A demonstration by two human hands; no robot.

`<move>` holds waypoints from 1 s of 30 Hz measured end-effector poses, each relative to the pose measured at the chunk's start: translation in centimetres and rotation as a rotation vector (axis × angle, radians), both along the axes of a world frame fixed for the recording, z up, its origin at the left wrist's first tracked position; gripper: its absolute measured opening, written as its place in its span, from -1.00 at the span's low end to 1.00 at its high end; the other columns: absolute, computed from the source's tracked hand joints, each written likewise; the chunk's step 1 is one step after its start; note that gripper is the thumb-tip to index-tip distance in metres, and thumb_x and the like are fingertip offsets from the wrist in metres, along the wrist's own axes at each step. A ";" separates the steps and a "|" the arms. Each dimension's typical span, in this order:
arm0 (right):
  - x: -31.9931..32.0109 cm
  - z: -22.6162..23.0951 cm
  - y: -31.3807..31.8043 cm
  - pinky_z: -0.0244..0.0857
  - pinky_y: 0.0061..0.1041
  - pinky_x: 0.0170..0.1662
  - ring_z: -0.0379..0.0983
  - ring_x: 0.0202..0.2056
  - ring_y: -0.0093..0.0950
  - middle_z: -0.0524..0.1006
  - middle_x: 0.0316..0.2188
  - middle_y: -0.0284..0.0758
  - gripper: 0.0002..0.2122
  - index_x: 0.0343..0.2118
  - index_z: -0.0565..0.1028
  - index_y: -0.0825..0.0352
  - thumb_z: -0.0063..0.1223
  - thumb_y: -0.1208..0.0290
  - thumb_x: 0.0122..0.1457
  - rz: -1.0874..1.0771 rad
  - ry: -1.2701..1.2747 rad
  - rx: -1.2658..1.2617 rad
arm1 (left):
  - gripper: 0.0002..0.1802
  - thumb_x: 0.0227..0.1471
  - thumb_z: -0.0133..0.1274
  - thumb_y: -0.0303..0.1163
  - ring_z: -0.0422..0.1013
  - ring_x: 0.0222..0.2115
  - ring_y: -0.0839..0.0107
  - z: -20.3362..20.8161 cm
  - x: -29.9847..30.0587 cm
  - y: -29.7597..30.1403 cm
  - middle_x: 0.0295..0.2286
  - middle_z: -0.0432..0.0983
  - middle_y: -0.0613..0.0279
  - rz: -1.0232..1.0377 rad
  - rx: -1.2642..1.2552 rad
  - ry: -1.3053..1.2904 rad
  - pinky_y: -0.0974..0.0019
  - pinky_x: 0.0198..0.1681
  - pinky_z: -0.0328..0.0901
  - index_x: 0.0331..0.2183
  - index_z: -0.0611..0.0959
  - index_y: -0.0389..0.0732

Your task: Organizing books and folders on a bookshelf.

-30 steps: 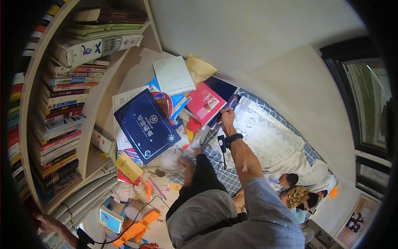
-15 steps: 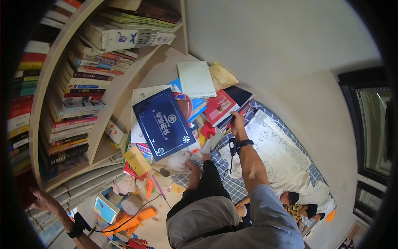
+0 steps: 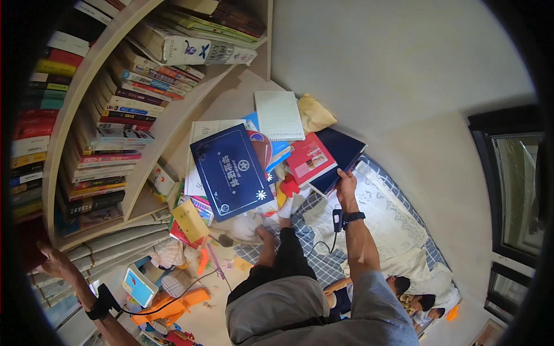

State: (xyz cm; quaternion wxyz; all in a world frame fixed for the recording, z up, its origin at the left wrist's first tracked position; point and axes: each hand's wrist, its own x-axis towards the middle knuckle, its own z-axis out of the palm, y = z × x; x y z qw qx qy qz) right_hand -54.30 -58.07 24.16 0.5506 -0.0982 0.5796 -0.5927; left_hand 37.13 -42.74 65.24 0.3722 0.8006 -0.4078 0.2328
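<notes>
At the far left rim, my left hand (image 3: 55, 262) has its fingers closed at the lower edge of a dark red book (image 3: 32, 239), partly lost in the dark border. My right hand (image 3: 346, 185) grips the near edge of a dark navy folder (image 3: 341, 151) at the right of the pile. A red book (image 3: 311, 157) with a picture on its cover overlaps the folder's left part. Further left lies a large blue certificate cover (image 3: 231, 167). Behind these are a white spiral notebook (image 3: 279, 114) and a yellowish cloth bundle (image 3: 315, 113).
A tall bookcase (image 3: 164, 155) packed with books stands on the left. A checked bed cover (image 3: 381, 179) with a pale lace cloth (image 3: 384, 210) lies right of my legs. Several people's heads (image 3: 424, 303) show at lower right. Orange plastic pieces (image 3: 179, 305) lie on the floor. Cables run from both wrists.
My right hand has moved slightly right, and more of the navy folder shows beside the red book. My left hand and the dark red book have risen a little. The view has shifted slightly.
</notes>
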 end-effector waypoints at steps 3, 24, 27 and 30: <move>-1.1 2.5 1.3 0.48 -0.45 -0.21 0.56 -0.27 -0.45 0.60 -0.23 -0.30 -0.80 -0.09 0.51 0.41 0.11 0.52 0.23 0.055 0.094 0.061 | -0.71 0.35 -0.05 -0.33 0.30 -0.48 0.46 -0.2 0.6 0.2 -0.37 0.53 0.21 0.046 0.032 -0.013 0.31 -0.08 0.40 -0.10 0.62 -0.36; -6.6 21.8 10.5 0.35 -0.58 -0.16 0.49 -0.31 -0.58 0.60 -0.30 -0.34 -0.79 -0.13 0.53 0.47 0.12 0.55 0.18 -0.054 0.619 -0.037 | -0.42 0.23 0.08 -0.22 0.43 -0.21 0.16 -1.4 -5.6 -3.2 -0.07 0.52 -0.10 0.128 0.088 -0.095 0.25 -0.08 0.33 0.09 0.43 -0.49; -5.3 22.9 10.5 0.37 -0.56 -0.11 0.51 -0.28 -0.56 0.61 -0.28 -0.33 -0.79 -0.12 0.54 0.45 0.12 0.55 0.19 -0.018 0.465 -0.113 | -0.28 0.17 0.17 -0.09 0.40 -0.06 0.11 0.4 -13.3 -5.4 0.04 0.43 -0.11 0.047 -0.103 -0.061 0.18 0.06 0.27 0.15 0.38 -0.42; -2.0 24.5 8.8 0.38 -0.54 -0.07 0.53 -0.24 -0.55 0.61 -0.25 -0.33 -0.80 -0.13 0.55 0.43 0.13 0.54 0.19 0.043 0.259 -0.192 | -0.15 0.10 0.27 -0.01 0.39 0.00 0.08 3.1 -17.3 -5.6 0.07 0.41 -0.14 -0.015 -0.212 -0.049 0.14 0.13 0.25 0.16 0.35 -0.42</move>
